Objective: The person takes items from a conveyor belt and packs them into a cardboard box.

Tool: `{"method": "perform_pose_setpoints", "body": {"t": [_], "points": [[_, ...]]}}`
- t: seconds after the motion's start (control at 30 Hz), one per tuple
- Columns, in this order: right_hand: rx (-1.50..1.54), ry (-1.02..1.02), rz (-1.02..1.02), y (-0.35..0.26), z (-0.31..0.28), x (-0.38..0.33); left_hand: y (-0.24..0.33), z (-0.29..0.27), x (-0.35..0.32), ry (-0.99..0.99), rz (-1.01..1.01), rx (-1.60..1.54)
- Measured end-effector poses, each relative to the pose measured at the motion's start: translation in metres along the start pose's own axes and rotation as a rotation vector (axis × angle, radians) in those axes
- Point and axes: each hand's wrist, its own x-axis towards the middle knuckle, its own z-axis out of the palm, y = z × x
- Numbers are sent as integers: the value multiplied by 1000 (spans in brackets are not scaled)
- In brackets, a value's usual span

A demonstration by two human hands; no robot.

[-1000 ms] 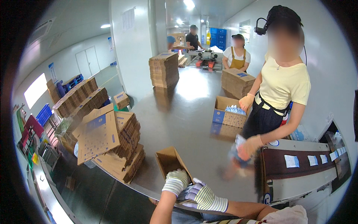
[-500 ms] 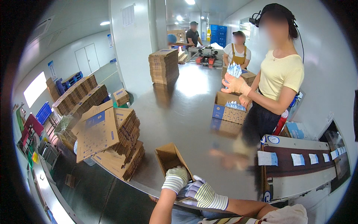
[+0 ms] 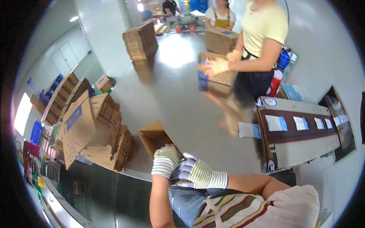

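Grey, glossy warehouse floor [image 3: 178, 102] fills the scene, and everything below is placed against the small open cardboard box [image 3: 154, 137] standing near the bottom centre. Just below that box, the wearer's two striped work gloves meet at its near edge: the left hand [image 3: 165, 161] is curled over the box's near flap with its fingers [image 3: 167, 152] bent down onto the cardboard, and the right hand [image 3: 195, 173], touching the left, has its fingers [image 3: 186, 167] clenched around something small and dark at the same edge; what it is cannot be told. Bare forearms run from the gloves toward the lower edge, over a striped apron [image 3: 232, 209]. Below and left of the box lies a dark conveyor belt [image 3: 91, 190]. Left of the box, a leaning heap of flattened cartons [image 3: 99, 133] with blue printing rests on the floor, and further left more stacked cartons [image 3: 61, 98] line the wall. Right of the box, a dark desk [image 3: 304, 135] carries a row of white-and-blue packets [image 3: 276, 123]. Beyond the box and to its right, a person in a pale yellow top [image 3: 262, 26] stands with gloved hands on an open carton with blue panels [image 3: 213, 76]. Further off, a tall stack of flat cardboard [image 3: 140, 40] stands on the floor, and another brown carton [image 3: 221, 40] sits near a second person in a mustard apron [image 3: 220, 15] at the far end of the room.
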Motion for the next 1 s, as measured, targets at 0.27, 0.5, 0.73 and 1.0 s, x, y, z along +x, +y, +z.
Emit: {"method": "perform_pose_setpoints", "body": {"t": [0.27,0.5,0.73,1.0], "points": [[210,103,53,2,-7,-7,1,-6,11,-98,19,3],[28,64,86,62,-61,-64,2,-2,7,-68,27,18],[-151,-211,859,225,-215,-195,4,-2,7,-80,37,66],[-584,-881,1300,294,-331,-322,-2,0,1,-45,52,84]]}}
